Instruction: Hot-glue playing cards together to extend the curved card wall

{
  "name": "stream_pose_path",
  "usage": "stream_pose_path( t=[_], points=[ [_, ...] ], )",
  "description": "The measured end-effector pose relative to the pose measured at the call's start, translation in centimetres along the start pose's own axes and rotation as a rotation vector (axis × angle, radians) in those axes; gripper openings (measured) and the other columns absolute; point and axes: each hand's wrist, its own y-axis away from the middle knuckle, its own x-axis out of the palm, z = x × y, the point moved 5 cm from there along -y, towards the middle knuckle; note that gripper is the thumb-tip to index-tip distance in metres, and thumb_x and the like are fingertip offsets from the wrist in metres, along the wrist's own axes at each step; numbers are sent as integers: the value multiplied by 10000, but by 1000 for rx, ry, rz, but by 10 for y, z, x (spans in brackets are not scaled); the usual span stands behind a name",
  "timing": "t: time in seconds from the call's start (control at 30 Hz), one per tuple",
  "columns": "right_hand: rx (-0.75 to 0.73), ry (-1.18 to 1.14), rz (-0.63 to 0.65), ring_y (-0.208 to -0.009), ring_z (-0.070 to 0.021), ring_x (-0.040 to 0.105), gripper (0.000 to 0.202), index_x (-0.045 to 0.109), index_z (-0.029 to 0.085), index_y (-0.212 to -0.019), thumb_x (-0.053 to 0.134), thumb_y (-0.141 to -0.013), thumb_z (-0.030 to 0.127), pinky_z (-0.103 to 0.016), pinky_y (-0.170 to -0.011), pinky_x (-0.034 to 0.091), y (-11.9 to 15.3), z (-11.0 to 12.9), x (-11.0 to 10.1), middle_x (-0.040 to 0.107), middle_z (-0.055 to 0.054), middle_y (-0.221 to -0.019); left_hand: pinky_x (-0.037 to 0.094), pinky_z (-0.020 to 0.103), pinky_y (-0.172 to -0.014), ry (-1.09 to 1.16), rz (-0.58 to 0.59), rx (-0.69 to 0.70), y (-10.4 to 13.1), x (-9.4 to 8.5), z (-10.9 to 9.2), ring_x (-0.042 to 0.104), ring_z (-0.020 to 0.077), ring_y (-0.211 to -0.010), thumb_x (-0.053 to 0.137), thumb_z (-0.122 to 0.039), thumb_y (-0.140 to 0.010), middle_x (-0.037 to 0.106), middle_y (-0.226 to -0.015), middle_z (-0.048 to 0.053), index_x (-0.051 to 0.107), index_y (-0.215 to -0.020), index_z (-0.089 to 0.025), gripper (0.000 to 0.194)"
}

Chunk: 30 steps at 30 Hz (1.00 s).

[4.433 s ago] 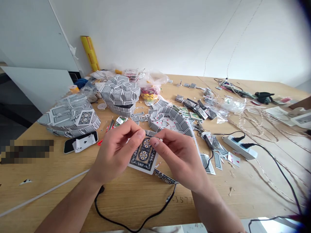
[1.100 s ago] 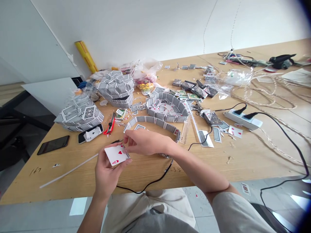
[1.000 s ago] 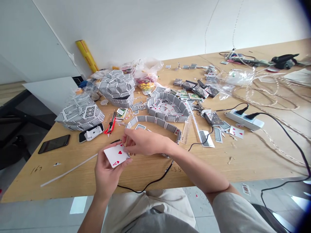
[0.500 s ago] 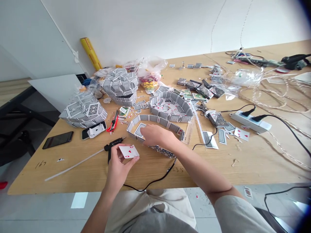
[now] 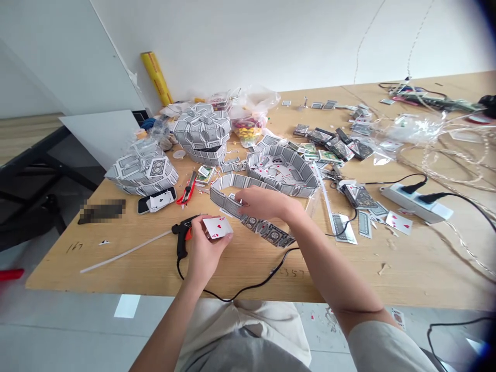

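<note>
My left hand (image 5: 207,248) is closed on a white playing card (image 5: 218,228) with red hearts, held face up above the table. My right hand (image 5: 267,202) grips the near wall of a ring-shaped frame built from folded playing cards (image 5: 227,205); the fingertips reach inside it and are partly hidden. That wall leans so its patterned outer face shows. Beside my left hand a black hot glue gun (image 5: 181,240) lies on the table, its white glue stick (image 5: 126,252) pointing left. Just behind the frame sits a card tray with loose cards inside (image 5: 284,191).
Lidded card boxes (image 5: 145,173) stand at the back left. A red utility knife (image 5: 188,188), a phone under a card (image 5: 143,205), card packs (image 5: 337,147) and a power strip (image 5: 416,201) with cables surround the work. The table's front edge (image 5: 155,298) is close to me.
My right hand has taken hold of the frame's near wall and tilted the frame. The flat card inside is now mostly hidden. My left hand keeps its card. The view has shifted slightly.
</note>
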Motion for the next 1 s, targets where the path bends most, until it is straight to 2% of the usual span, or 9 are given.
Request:
stream_pose_path(
  t=[0.17,0.43,0.83,1.0],
  points=[
    [-8,-23,-53,-887,-226,700,246,739,148,-1101,541,-970,209,-305,-628,342,2,-2,-2,781,-137,-1058,635,373,-852,-91,-15,-27,-9,6,-5,788,239,-951,899,-199,-716,767,-1139,85,476,-1190,-260,638],
    [-5,-3,-55,-910,-240,697,256,736,140,-1118,534,-971,198,-314,-659,340,2,0,-1,777,-147,-1038,599,330,-773,-133,-52,-39,-13,9,-8,771,222,-848,900,-196,-692,748,-997,24,473,-1160,-253,637],
    [-3,-22,-35,-872,-221,692,222,717,149,-1082,527,-975,190,-312,-628,335,3,0,0,774,-129,-1046,586,323,-733,-53,-63,-62,-17,12,4,763,225,-815,909,-192,-662,733,-927,-3,426,-1117,-263,667],
    [5,-17,-16,-940,-238,703,203,709,148,-1124,569,-1010,241,-309,-660,355,5,4,-1,767,-141,-1095,600,336,-747,8,-59,-75,-17,16,7,761,219,-815,917,-219,-647,734,-933,-10,415,-1134,-265,701]
  ],
)
